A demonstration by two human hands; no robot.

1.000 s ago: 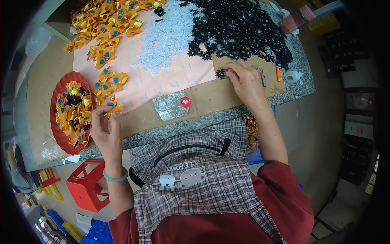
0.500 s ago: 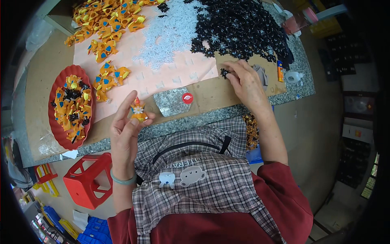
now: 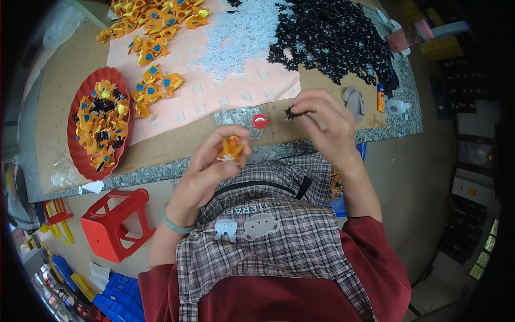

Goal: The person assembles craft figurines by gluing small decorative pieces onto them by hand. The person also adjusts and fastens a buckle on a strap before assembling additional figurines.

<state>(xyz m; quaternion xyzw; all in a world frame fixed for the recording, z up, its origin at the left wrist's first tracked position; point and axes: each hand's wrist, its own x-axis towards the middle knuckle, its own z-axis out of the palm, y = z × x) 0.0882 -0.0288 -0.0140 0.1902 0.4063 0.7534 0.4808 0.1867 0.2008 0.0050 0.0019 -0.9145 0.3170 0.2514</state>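
My left hand (image 3: 214,161) is closed around a small orange toy figure (image 3: 230,147), held above the table's front edge. A white star-shaped piece (image 3: 228,159) shows at the figure's lower end. To the right, my right hand (image 3: 327,121) pinches a small black star-shaped piece (image 3: 290,113) between thumb and fingers, a little apart from the figure. Between the hands lies a round red lid or disc (image 3: 259,121) with a white mark, beside a grey speckled patch (image 3: 230,116) of the tabletop.
Heaps of white star pieces (image 3: 236,43) and black star pieces (image 3: 338,40) lie at the back. Orange figures (image 3: 153,48) spread at the far left. A red scalloped tray (image 3: 75,153) holds figures and black pieces. A grey cloth (image 3: 353,102) and orange tube (image 3: 380,97) lie right. A red stool (image 3: 102,236) stands below.
My left hand has moved right and turned the figure, so its white star now points down toward me. The black piece has left the table area near the heap and come left with my right hand.
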